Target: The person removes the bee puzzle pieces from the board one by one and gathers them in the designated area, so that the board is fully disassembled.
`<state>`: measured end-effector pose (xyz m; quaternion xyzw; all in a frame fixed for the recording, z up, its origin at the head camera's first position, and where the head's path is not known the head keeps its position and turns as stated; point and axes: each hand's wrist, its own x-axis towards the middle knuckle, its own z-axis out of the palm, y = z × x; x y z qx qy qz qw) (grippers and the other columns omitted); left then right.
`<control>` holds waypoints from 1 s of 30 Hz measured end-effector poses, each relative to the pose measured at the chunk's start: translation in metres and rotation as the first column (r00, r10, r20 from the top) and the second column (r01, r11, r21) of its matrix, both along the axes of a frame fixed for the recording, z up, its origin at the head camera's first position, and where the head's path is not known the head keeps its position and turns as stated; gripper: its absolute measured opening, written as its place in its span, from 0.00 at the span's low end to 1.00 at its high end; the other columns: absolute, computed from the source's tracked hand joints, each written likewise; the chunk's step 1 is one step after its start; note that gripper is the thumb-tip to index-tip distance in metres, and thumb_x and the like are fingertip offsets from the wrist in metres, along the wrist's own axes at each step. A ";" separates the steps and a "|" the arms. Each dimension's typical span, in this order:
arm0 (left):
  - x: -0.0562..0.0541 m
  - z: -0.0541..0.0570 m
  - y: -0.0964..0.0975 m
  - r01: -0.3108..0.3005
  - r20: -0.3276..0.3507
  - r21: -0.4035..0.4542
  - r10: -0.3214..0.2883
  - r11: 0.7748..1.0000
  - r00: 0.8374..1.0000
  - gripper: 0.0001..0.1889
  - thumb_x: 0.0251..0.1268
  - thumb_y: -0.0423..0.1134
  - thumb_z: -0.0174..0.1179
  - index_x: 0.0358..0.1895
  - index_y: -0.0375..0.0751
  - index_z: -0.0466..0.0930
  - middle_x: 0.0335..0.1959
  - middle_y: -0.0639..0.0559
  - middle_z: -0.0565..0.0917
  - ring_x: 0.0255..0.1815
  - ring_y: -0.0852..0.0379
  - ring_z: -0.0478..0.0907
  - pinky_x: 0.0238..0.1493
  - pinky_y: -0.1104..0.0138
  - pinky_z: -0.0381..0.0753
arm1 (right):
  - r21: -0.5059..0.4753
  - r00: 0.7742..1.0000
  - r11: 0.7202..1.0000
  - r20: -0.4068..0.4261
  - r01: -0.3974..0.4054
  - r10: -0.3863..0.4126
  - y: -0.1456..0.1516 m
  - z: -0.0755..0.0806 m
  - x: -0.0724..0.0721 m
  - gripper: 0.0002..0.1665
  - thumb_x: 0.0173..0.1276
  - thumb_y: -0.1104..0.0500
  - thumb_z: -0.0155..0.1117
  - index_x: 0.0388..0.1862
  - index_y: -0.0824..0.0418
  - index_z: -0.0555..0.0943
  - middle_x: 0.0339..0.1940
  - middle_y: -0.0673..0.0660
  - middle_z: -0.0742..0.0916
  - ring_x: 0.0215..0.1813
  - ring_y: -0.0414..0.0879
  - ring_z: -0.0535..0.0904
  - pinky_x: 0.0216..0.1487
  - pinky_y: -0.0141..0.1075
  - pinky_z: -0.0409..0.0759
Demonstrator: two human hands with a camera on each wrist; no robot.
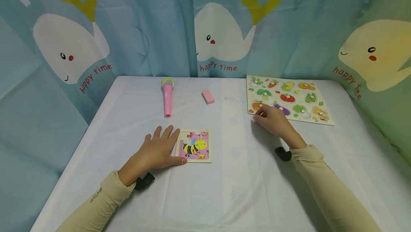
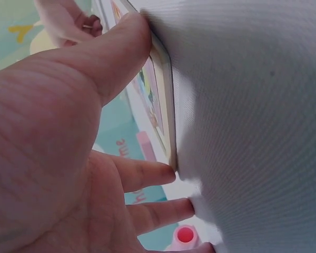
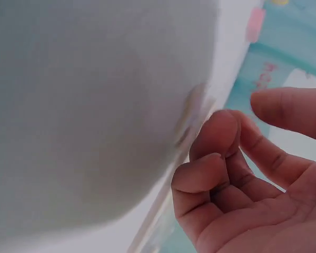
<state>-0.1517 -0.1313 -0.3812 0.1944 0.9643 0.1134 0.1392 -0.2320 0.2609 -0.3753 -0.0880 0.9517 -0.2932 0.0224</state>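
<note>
The bee puzzle (image 1: 196,146) lies flat on the white table (image 1: 224,196), a little past the middle toward 6 o'clock. The person's left hand (image 1: 157,152) is at its 9 o'clock side, with the arm in its tan sleeve (image 1: 96,198) coming in from between 7 and 8 o'clock. This hand is spread wide. Its straight thumb points to 3 o'clock and lies on the puzzle's near edge. The pointer finger reaches toward 1 o'clock and touches the far corner. The other fingers fan out over the cloth, so the hand touches the puzzle but is not wrapped around it.

The right hand (image 1: 274,120) points to 10 o'clock, with its arm coming in from between 4 and 5 o'clock. Its fingers bend in loosely with nothing in them, and the thumb sits apart from them. It is over the near edge of the vegetable board (image 1: 275,98), at the puzzle's 2 o'clock. Whether it touches the board is hard to tell.

From the puzzle, a pink microphone (image 1: 167,98) lies at 11 o'clock.
</note>
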 end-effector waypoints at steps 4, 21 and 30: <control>0.000 0.000 0.000 0.001 -0.008 -0.003 -0.001 1.000 1.000 0.54 0.65 0.64 0.73 0.83 0.33 0.61 0.82 0.31 0.60 0.80 0.23 0.55 0.68 0.25 0.60 | -0.057 1.000 0.998 0.006 -0.023 0.023 -0.013 0.006 0.002 0.11 0.78 0.61 0.65 0.48 0.69 0.85 0.37 0.60 0.86 0.38 0.52 0.79 0.38 0.43 0.76; 0.001 -0.002 -0.001 -0.005 -0.016 -0.001 0.005 1.000 1.000 0.54 0.64 0.64 0.74 0.83 0.34 0.62 0.82 0.32 0.61 0.80 0.23 0.56 0.68 0.25 0.60 | -0.155 0.985 0.973 0.019 -0.168 0.173 -0.077 0.003 0.006 0.06 0.75 0.63 0.70 0.45 0.65 0.85 0.37 0.57 0.86 0.42 0.52 0.78 0.45 0.43 0.76; 0.000 -0.002 0.000 -0.005 -0.014 -0.008 0.005 1.000 1.000 0.54 0.65 0.64 0.73 0.83 0.34 0.61 0.82 0.32 0.61 0.80 0.24 0.55 0.68 0.26 0.60 | -0.178 0.963 0.948 0.016 -0.264 0.271 -0.108 0.002 0.014 0.05 0.73 0.65 0.71 0.44 0.65 0.85 0.36 0.56 0.85 0.40 0.50 0.77 0.42 0.41 0.76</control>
